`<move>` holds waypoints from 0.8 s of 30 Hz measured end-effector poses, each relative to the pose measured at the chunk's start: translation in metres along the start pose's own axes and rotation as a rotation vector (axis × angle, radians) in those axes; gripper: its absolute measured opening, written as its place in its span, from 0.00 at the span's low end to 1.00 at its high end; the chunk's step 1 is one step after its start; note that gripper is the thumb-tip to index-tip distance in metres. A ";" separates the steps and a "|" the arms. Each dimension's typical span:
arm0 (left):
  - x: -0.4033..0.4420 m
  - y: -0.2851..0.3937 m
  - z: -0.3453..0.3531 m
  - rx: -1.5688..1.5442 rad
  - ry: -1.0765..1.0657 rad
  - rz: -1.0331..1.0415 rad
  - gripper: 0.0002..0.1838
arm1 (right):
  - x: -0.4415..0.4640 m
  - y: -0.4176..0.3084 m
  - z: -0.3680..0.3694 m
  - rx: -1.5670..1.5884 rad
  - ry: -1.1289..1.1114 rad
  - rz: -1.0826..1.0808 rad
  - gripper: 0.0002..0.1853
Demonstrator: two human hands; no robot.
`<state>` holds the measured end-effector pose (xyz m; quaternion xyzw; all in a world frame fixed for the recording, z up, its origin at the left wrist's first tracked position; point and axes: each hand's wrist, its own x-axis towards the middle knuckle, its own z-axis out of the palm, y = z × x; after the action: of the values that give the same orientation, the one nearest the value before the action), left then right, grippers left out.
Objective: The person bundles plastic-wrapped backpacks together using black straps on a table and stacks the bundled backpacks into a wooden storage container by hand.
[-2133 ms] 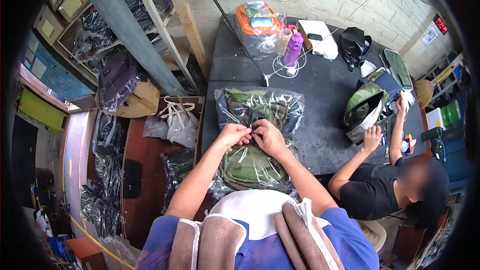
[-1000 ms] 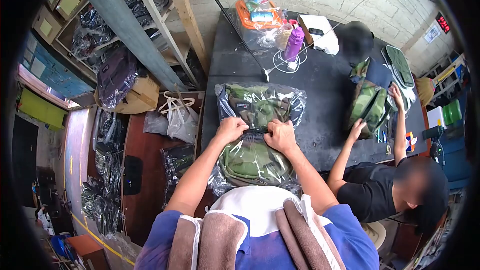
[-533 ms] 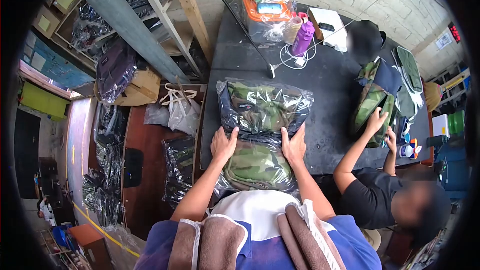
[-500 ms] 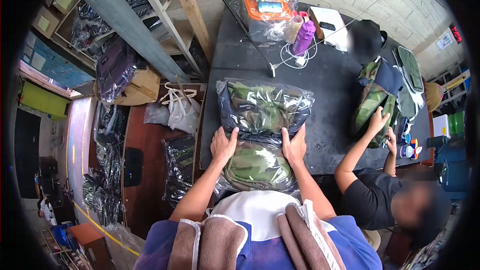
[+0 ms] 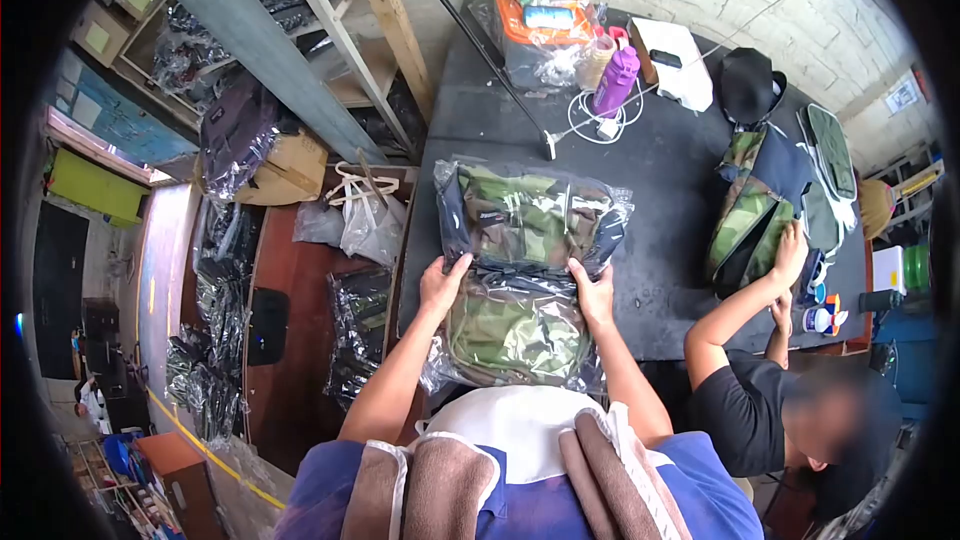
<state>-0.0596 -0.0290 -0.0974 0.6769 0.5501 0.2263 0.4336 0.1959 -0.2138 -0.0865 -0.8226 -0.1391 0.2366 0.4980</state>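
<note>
A green camouflage bag [image 5: 517, 325] wrapped in clear plastic lies on the black table [image 5: 665, 240], right in front of my body. It has an upper and a lower bulging part, with a dark crease between them. At the left end of the crease, my left hand [image 5: 440, 287] grips the wrapped edge, thumb on top. My right hand [image 5: 594, 292] holds the opposite edge the same way. The fingers beneath the plastic are partly hidden on both sides.
A co-worker [image 5: 745, 410] at the right handles another camouflage bag [image 5: 745, 210]. Toward the wall stand a purple bottle [image 5: 614, 82], an orange-lidded box [image 5: 540, 45] and a white cable [image 5: 575, 120]. Plastic-wrapped bags [image 5: 357, 325] lie at the left, beside a slanting grey post [image 5: 260, 45].
My hands keep their hold on the wrapped bag, whose upper part has shifted slightly. The co-worker's hand has moved up along the other bag, which now shows a dark opening.
</note>
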 end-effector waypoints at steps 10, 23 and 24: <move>-0.066 0.052 -0.102 0.084 0.104 0.614 0.24 | -0.039 -0.072 -0.085 0.081 -0.324 -0.477 0.35; -0.119 0.046 -0.089 -0.175 0.194 0.329 0.24 | -0.022 -0.074 -0.083 0.196 -0.679 -0.322 0.29; -0.120 0.046 -0.087 -0.205 0.184 0.313 0.24 | -0.025 -0.076 -0.073 0.197 -0.695 -0.321 0.28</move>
<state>-0.1376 -0.1138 0.0067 0.6829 0.4494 0.4065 0.4079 0.2141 -0.2454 0.0154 -0.6094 -0.4028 0.4324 0.5285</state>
